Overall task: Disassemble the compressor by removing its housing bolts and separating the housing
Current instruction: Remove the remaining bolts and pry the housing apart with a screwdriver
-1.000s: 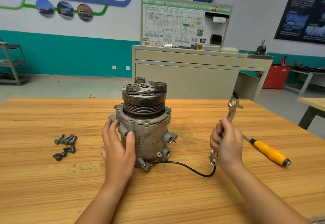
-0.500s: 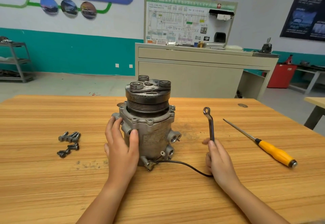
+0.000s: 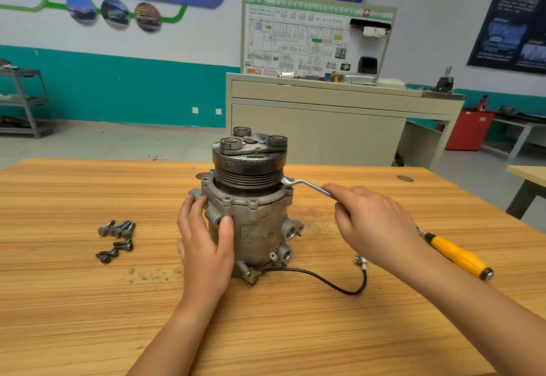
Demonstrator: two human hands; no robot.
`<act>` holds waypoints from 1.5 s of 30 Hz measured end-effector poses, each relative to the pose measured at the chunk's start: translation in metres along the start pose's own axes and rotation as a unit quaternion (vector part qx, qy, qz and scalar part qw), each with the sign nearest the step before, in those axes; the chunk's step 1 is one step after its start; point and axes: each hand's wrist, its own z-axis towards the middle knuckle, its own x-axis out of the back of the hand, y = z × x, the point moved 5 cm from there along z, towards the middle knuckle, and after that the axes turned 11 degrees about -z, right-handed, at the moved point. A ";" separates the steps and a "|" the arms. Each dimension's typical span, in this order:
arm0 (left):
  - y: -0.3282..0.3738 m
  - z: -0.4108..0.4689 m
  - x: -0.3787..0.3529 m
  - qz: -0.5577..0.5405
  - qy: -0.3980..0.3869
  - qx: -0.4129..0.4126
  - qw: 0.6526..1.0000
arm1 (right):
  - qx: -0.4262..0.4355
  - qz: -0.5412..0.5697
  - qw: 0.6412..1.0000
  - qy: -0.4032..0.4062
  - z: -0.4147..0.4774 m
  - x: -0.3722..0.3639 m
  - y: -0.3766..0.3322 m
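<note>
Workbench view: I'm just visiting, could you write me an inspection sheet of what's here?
Surface: wooden table, dark specks beside the compressor.
Job's things: compressor upright; wrench with its ring end at the compressor's upper right rim; loose bolts lying to its left.
Clutter: yellow-handled screwdriver lying on the right.
Hands: left hand grips the compressor body; right hand holds the wrench handle.
Cables: black cable loops from the compressor's base across the table.
Surroundings: grey cabinet with a wiring board, metal shelf, teal-striped wall.

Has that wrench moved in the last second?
Yes. The wrench in the right hand swung left, away from the screwdriver, onto the compressor flange.
</note>
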 end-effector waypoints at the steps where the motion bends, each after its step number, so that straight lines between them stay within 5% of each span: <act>1: 0.000 0.000 0.000 -0.001 0.000 -0.001 1.000 | -0.004 -0.011 1.000 0.009 0.000 0.004 0.000; 11: 0.000 0.000 0.001 0.002 -0.003 0.005 1.000 | 0.019 -0.206 0.978 -0.037 0.007 0.022 -0.008; 19: 0.002 0.001 -0.001 -0.006 -0.008 0.009 1.000 | 0.088 -0.275 0.946 -0.151 0.006 0.036 -0.047; 24: 0.013 0.012 0.001 -0.097 0.044 0.030 0.994 | 0.156 -0.321 0.921 -0.154 0.008 0.037 -0.049; 38: 0.004 0.013 0.000 -0.061 0.029 0.019 0.998 | 0.228 -0.290 0.930 -0.001 0.068 -0.003 0.017; 43: 0.005 0.012 0.002 -0.081 0.032 0.020 0.996 | 0.230 -0.074 0.939 0.246 0.090 -0.018 0.004; 45: 0.006 0.010 0.002 -0.091 0.026 0.017 0.995 | 0.210 -0.011 0.938 0.274 0.097 -0.031 -0.011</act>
